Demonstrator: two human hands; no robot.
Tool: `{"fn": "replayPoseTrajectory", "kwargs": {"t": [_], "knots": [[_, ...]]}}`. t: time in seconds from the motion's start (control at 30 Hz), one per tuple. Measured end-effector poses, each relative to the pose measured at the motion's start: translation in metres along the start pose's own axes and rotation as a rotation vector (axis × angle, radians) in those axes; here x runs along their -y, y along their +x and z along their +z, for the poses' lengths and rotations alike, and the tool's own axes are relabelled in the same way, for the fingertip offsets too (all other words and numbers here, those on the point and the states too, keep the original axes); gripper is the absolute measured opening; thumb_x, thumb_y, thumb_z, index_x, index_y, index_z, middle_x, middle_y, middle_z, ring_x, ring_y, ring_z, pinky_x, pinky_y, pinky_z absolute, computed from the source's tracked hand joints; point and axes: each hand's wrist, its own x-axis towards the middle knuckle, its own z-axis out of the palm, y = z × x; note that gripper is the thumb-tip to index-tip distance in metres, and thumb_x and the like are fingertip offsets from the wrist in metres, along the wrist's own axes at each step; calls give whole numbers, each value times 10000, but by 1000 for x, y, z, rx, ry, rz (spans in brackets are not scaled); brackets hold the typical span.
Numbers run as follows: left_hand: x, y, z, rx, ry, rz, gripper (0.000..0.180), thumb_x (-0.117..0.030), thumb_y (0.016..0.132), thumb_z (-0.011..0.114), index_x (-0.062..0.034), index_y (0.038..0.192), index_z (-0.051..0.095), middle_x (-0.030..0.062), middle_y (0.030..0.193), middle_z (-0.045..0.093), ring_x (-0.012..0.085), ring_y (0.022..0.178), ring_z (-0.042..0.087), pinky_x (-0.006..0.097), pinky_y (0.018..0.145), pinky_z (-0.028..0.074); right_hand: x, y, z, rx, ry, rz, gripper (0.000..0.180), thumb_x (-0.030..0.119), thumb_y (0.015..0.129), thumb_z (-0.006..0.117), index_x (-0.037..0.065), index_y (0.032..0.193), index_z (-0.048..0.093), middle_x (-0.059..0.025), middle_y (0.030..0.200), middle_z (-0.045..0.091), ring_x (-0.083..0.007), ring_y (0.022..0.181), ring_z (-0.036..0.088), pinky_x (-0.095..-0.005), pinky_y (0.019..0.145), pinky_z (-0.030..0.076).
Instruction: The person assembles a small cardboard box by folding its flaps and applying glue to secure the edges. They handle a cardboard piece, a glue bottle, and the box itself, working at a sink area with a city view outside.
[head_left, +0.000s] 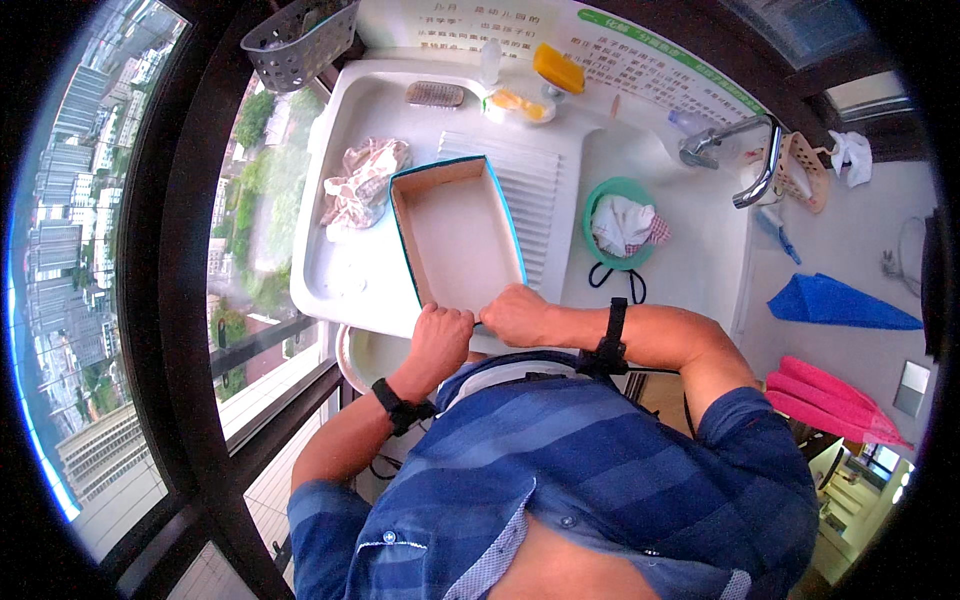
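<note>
A shallow open cardboard box (462,232) with a blue-green rim and a pale inside lies on the white sink's ribbed washboard (540,200), turned slightly. My left hand (443,335) is closed at its near edge, by the near left corner. Beside it my right hand (515,315) is closed on the same edge, nearer the right corner. Both hands almost meet, with a short dark strip showing between them. My fingertips and most of the box's near wall are hidden. Left of the box lies a crumpled pale pink cloth (365,185).
A green basin (590,235) with cloths sits in the sink bowl, near a chrome faucet (745,150). At the back are a brush (434,94), a soap dish (520,108) and a yellow sponge (558,70). A grey basket (300,45) hangs by the left window; blue and pink cloths (825,395) hang at right.
</note>
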Motion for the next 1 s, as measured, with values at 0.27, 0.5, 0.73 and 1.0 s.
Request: {"fn": "replayPoseTrajectory", "kwargs": {"t": [0.27, 0.5, 0.73, 1.0], "knots": [[1, 2, 1, 9, -55, 36, 140, -117, 760, 633, -86, 883, 691, 162, 790, 698, 351, 754, 694, 469, 655, 545, 4, -2, 1, 8, -16, 2, 179, 198, 757, 608, 46, 744, 702, -195, 729, 686, -353, 678, 689, -482, 612, 541], [1, 1, -3, 9, -78, 44, 164, -144, 745, 648, -99, 896, 695, 165, 802, 699, 354, 767, 692, 474, 665, 545, 6, -1, -1, 15, -5, 8, 226, 253, 775, 618, 57, 751, 728, -195, 745, 694, -354, 685, 694, -486, 611, 545], [4, 4, 8, 11, -72, 19, 195, -188, 736, 672, -100, 909, 692, 163, 816, 700, 353, 786, 693, 470, 669, 548, 7, 0, -4, 48, 11, 38, 209, 234, 757, 625, 55, 774, 733, -196, 765, 699, -358, 701, 697, -488, 632, 546], [-2, 0, -8, 86, -64, 4, 252, -241, 764, 707, -83, 959, 685, 165, 874, 708, 353, 812, 693, 469, 744, 544, 6, 1, 2, 40, 2, 42, 194, 209, 751, 620, 51, 771, 731, -199, 765, 699, -355, 702, 698, -487, 626, 545]]}}
